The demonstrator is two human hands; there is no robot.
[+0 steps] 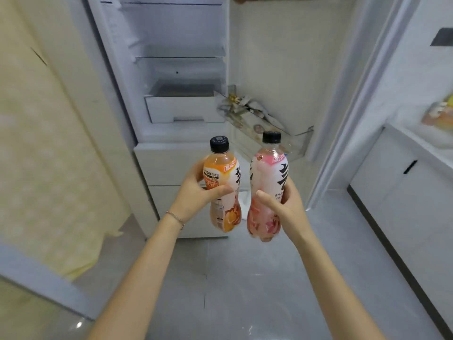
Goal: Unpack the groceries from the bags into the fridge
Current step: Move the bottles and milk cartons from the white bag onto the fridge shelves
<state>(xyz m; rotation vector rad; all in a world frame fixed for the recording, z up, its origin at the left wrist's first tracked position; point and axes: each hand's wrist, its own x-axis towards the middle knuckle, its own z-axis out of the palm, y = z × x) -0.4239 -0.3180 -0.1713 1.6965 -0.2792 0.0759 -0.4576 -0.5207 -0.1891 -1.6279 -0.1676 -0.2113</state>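
The left hand (196, 192) is wrapped round the waist of an orange bottle (220, 168), thumb across the front of the label and fingers behind it. The right hand (286, 204) grips a pink bottle (266, 177) the same way, thumb lying across its lower half. Both bottles are capped, held nearly upright and just beside each other, in the air in front of the open fridge (176, 28) and above the grey floor (245, 278). Neither rests on anything. A thin bracelet (175, 217) sits on the left wrist. Behind the bottles the glass shelves (180, 54) appear bare, and the white drawer (182, 110) below them is closed, so its contents cannot be seen. The door (282, 57) stands open to the right. Its clear door bin (297, 143) holds a pile of small packets (247, 114) towards the hinge end, with free room at the outer end. That bin is the nearest place tall enough to take bottles. At the far right, on the edge of the counter (416, 141), lies something orange and yellow (438, 114), too blurred to name, perhaps more groceries. No bag is plainly in view. The task looks to be at an early stage: apart from the packets in the door, nothing visible has been put away, these two bottles have not yet been placed, and more probably waits on the counter.
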